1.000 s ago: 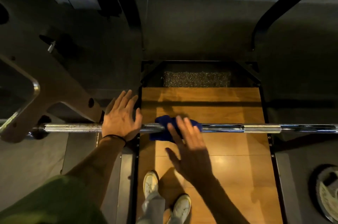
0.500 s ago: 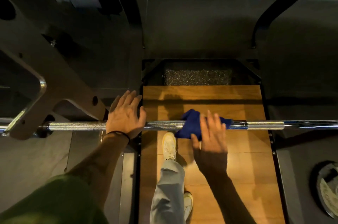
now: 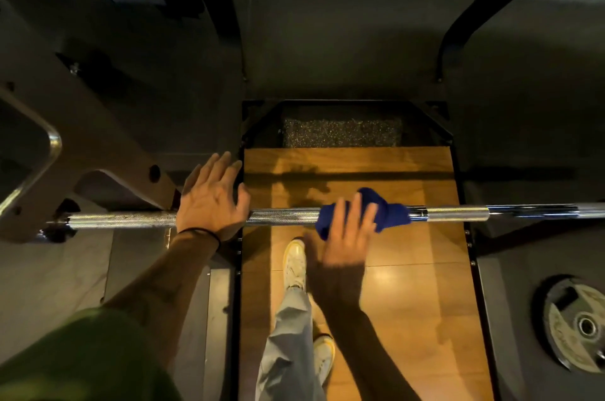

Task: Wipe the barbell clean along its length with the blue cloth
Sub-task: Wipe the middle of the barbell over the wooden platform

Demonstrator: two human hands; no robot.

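Note:
A chrome barbell (image 3: 281,216) runs level across the view, resting in the rack at the left. The blue cloth (image 3: 391,212) is bunched over the bar right of centre. My right hand (image 3: 343,237) lies flat on the cloth with straight, spread fingers, pressing it onto the bar. My left hand (image 3: 211,201) rests on the bar left of centre, palm down with straight fingers, a black band on its wrist. Under the cloth the bar is hidden.
A metal rack upright and hook (image 3: 85,155) stand at the left. Below lies a wooden platform (image 3: 409,286) framed in black, with my feet (image 3: 294,261) on it. A weight plate (image 3: 579,325) lies on the dark floor at the lower right. Black frame tubes (image 3: 465,17) rise behind.
My right hand has slid the blue cloth to the right along the bar. One foot has stepped forward under the bar. The left hand has stayed on the bar.

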